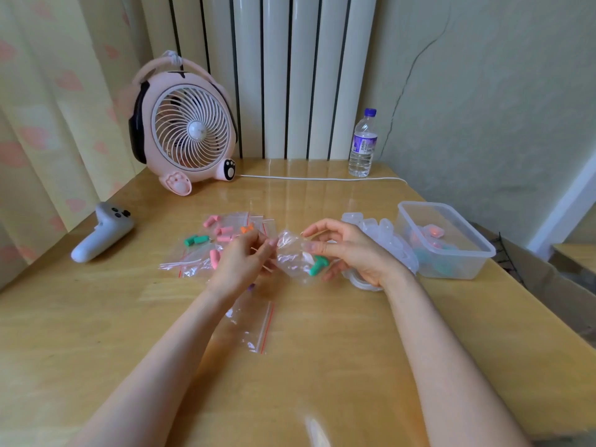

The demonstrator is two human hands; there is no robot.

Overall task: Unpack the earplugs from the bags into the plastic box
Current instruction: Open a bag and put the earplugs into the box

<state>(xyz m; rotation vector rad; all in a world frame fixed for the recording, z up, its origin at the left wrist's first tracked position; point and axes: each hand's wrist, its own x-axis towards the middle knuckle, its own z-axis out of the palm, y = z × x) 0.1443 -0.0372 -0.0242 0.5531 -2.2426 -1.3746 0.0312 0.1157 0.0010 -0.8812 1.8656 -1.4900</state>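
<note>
Both hands hold one small clear zip bag (292, 253) above the table's middle. My left hand (240, 264) pinches its left edge. My right hand (350, 250) grips its right side, fingers curled over it. Green earplugs (317, 265) show through the bag near my right fingers. Behind my left hand lies a pile of zip bags (222, 235) with pink, green and orange earplugs. The clear plastic box (446, 243) stands at the right with pink and teal earplugs inside. An empty zip bag (254, 324) lies flat under my left forearm.
A heap of small clear plastic cases (380, 233) lies between my right hand and the box. A white controller (103, 232) rests at the left. At the back stand a pink fan (185, 130), its white cable (322, 179) and a water bottle (362, 145).
</note>
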